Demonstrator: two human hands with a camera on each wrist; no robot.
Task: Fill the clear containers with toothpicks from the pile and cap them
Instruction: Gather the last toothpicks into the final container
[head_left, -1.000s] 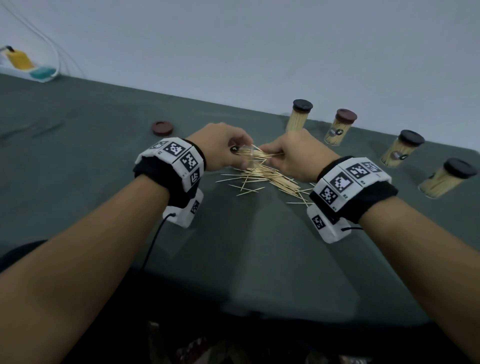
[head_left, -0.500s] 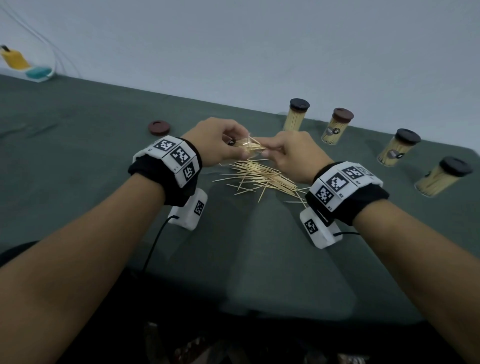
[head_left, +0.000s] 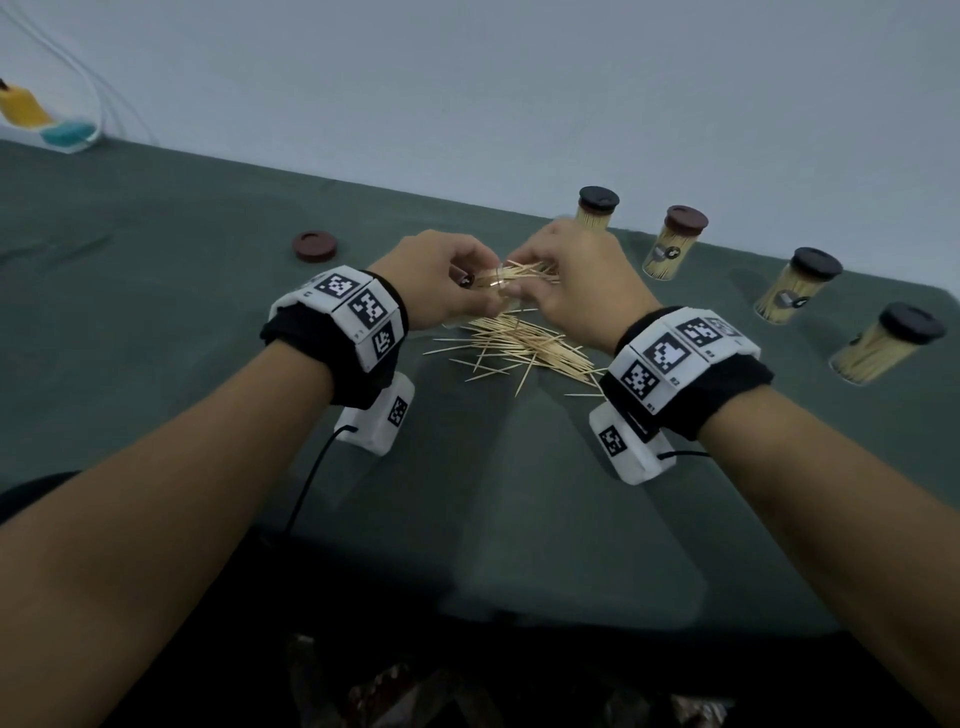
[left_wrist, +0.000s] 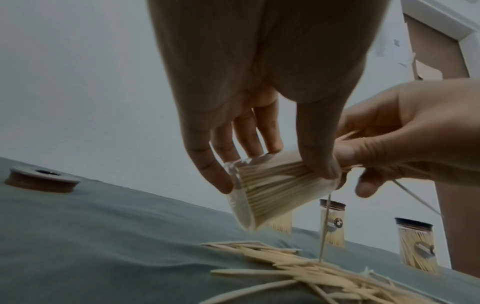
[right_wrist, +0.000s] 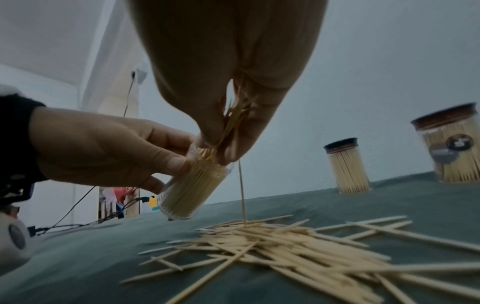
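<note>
My left hand (head_left: 441, 280) grips a clear container (left_wrist: 270, 191) packed with toothpicks, tilted above the table with its mouth toward my right hand. That container (right_wrist: 192, 189) also shows in the right wrist view. My right hand (head_left: 566, 275) pinches a small bundle of toothpicks (right_wrist: 233, 121) at the container's mouth. One toothpick (right_wrist: 242, 191) stands nearly upright below the fingers, its tip on the pile. The loose pile of toothpicks (head_left: 524, 348) lies on the green cloth under both hands. A brown cap (head_left: 315, 246) lies to the left.
Several capped, filled containers stand along the back right: one (head_left: 596, 210), another (head_left: 675, 241), a third (head_left: 797, 283) and one farthest right (head_left: 883, 343). A yellow and teal object (head_left: 47, 124) sits at the far left. The green table (head_left: 156, 312) ends near my body.
Both hands have lifted a little off the pile, the left raising the container. The right hand has brought its bundle of toothpicks to the container's mouth.
</note>
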